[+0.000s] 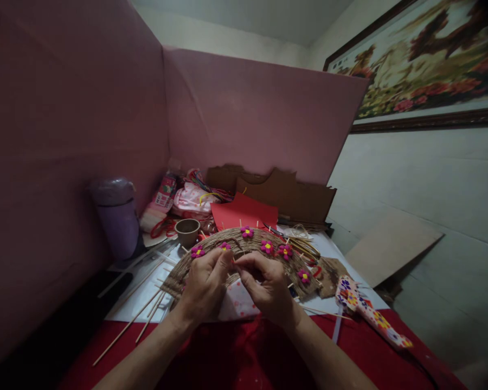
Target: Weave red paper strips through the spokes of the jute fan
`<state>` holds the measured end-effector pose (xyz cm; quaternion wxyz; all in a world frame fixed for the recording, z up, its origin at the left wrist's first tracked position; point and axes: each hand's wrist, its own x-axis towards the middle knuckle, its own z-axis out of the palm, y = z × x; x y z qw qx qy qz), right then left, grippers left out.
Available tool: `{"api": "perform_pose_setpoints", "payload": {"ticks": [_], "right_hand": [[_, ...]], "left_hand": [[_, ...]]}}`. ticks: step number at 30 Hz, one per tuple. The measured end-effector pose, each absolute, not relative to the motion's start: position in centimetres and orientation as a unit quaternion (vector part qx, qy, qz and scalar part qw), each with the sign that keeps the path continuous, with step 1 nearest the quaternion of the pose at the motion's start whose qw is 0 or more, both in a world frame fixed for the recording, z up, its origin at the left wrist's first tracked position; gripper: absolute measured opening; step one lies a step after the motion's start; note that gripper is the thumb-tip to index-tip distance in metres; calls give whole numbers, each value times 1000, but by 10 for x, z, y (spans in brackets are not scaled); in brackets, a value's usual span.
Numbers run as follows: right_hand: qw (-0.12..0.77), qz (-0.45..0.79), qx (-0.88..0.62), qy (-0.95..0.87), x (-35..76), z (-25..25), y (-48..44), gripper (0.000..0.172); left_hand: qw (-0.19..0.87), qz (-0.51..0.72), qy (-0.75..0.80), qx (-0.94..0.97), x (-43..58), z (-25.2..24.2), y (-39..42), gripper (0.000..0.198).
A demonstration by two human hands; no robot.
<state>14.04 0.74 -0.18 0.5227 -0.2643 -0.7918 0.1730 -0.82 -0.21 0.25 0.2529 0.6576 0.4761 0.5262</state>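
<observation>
Both of my hands meet over a fan-shaped piece wrapped in brown twine [219, 236], which has magenta flowers with yellow centres [267, 247] on it and thin sticks poking out of its edge. My left hand [206, 281] is closed, thumb against fingers. My right hand [267, 281] is pinched close beside it. A small reddish bit shows between the fingertips, too small to name. White cloth with pink dots [238, 300] lies below and between the hands.
Loose wooden sticks [126, 327] lie left. A flower-patterned glue gun [370, 311] rests right. Behind are a small bowl [187, 233], red paper [244, 210], torn cardboard [276, 189] and a purple bottle [117, 222]. Pink panels [244, 114] enclose the left and back.
</observation>
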Motion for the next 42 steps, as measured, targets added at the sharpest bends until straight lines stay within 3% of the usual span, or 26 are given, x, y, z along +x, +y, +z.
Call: {"api": "perform_pose_setpoints", "payload": {"ticks": [7, 13, 22, 28, 42], "right_hand": [[529, 190, -251, -788, 140, 0, 7, 11], [527, 184, -265, -786, 141, -2, 8, 8], [504, 169, -290, -796, 141, -1, 7, 9], [496, 150, -307, -799, 142, 0, 8, 9], [501, 127, -316, -796, 140, -2, 9, 12]], "left_hand": [[409, 535, 412, 614, -9, 8, -1, 43], [360, 526, 426, 642, -8, 8, -3, 42], [291, 528, 441, 665, -5, 11, -5, 21], [301, 530, 437, 662, -7, 9, -3, 11], [264, 531, 435, 677, -7, 5, -4, 10]]}}
